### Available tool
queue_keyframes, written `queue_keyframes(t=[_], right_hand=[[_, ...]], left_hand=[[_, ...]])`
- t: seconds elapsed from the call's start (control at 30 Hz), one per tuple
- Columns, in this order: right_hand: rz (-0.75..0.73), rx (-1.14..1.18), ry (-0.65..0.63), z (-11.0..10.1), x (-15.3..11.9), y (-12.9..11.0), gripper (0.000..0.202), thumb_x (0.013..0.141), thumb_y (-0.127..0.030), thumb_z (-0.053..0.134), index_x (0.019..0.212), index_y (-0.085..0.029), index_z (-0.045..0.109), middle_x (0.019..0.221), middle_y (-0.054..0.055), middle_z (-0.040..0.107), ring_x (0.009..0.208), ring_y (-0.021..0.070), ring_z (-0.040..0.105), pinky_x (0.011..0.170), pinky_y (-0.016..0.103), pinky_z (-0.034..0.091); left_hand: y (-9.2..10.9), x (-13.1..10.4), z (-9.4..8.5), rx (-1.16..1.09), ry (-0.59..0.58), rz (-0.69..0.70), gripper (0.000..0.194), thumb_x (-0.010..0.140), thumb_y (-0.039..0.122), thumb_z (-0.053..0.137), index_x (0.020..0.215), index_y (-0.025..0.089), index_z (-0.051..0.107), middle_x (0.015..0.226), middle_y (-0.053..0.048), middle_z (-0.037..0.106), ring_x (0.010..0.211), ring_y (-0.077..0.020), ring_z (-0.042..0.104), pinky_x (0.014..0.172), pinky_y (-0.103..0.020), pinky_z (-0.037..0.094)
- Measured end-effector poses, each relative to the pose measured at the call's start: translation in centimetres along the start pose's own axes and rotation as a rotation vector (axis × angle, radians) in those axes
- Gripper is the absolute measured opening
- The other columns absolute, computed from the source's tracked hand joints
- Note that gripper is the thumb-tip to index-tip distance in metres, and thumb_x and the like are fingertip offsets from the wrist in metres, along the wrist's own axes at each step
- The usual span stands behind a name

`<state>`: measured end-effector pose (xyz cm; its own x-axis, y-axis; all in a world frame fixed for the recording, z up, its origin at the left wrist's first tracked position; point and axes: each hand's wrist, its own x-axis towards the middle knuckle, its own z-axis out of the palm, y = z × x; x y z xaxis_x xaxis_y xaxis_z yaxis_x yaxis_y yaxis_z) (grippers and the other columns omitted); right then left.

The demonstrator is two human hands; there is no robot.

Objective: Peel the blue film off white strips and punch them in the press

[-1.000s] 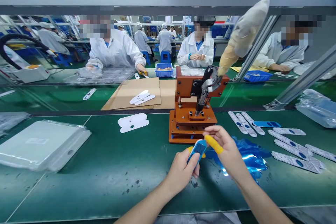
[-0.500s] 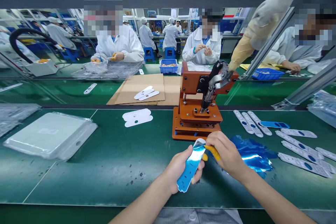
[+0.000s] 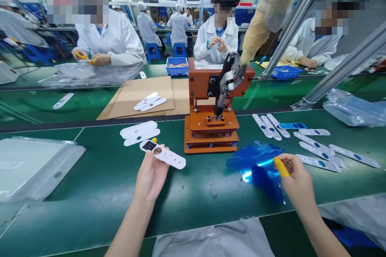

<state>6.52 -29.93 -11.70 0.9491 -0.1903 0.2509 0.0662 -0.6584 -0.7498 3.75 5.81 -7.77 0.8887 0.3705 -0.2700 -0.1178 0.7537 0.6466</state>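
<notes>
In my left hand (image 3: 153,172) is a slim white panel (image 3: 170,157) with rounded ends, a round hole, small slots and a black square patch near its far end. The thumb and fingers grip it at the hole, above the bench. My right hand (image 3: 297,176), a yellow finger cot on one finger, is pinched at the right edge of a heap of shiny blue film (image 3: 256,164). Part of its grip is hidden by the fingers. Between the hands and farther back stands an orange lever press (image 3: 211,134).
White strips (image 3: 140,131) lie left of the press, with more on cardboard (image 3: 120,102) behind. Several printed panels (image 3: 316,152) spread out at the right. A plastic-wrapped stack (image 3: 33,168) sits at the left. Co-workers (image 3: 220,40) sit across the bench.
The blue film has come off the panel in my left hand. That hand has moved left and turned the panel; my right hand has moved right to the film heap. The view has shifted.
</notes>
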Motion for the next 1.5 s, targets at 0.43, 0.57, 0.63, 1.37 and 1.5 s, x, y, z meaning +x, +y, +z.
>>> queue_keyframes(t=[0.43,0.57,0.63,1.37,1.5], right_hand=[[-0.212,0.253,-0.464,3.9,-2.6,-6.6,0.053,0.074,-0.058,0.061,0.116,-0.026,0.058,0.103,0.007,0.066,0.085,0.0249,0.063,0.067,0.032,0.053],[-0.213,0.330,-0.468,5.7,-1.7,-7.8,0.046,0.072,-0.060,0.064,0.102,-0.025,0.063,0.104,0.006,0.066,0.089,0.0243,0.063,0.072,0.030,0.054],[-0.292,0.269,-0.415,5.7,0.3,-6.3,0.045,0.073,-0.059,0.064,0.102,-0.026,0.064,0.105,0.006,0.066,0.093,0.0263,0.062,0.076,0.034,0.053],[-0.427,0.082,-0.430,7.6,9.7,-5.7,0.056,0.073,-0.064,0.058,0.107,-0.021,0.065,0.125,0.013,0.057,0.118,0.0341,0.050,0.094,0.046,0.045],[-0.402,0.121,-0.426,8.3,9.4,-5.7,0.054,0.075,-0.060,0.059,0.111,-0.020,0.063,0.125,0.012,0.056,0.118,0.0322,0.050,0.098,0.047,0.041]], left_hand=[[-5.5,-4.8,3.2,0.225,-0.366,0.014,0.046,0.055,0.024,0.086,0.090,0.018,0.058,0.090,-0.002,0.061,0.082,-0.0146,0.057,0.077,-0.027,0.045],[-4.1,-3.6,2.4,0.361,-0.469,0.130,0.056,0.063,0.027,0.081,0.110,0.022,0.053,0.102,-0.005,0.060,0.092,-0.0182,0.058,0.084,-0.032,0.046],[-1.4,-1.6,0.7,0.648,-0.488,0.234,0.076,0.065,0.029,0.079,0.130,0.027,0.040,0.115,-0.008,0.057,0.102,-0.0229,0.057,0.088,-0.037,0.045],[11.1,6.1,-6.3,2.294,-0.238,0.221,0.038,0.077,0.016,0.049,0.114,0.016,0.056,0.122,-0.013,0.055,0.104,-0.0276,0.057,0.083,-0.033,0.044],[11.3,6.8,-5.8,2.288,-0.271,0.173,0.033,0.073,0.019,0.052,0.106,0.017,0.060,0.106,-0.012,0.062,0.091,-0.0270,0.061,0.075,-0.031,0.045]])
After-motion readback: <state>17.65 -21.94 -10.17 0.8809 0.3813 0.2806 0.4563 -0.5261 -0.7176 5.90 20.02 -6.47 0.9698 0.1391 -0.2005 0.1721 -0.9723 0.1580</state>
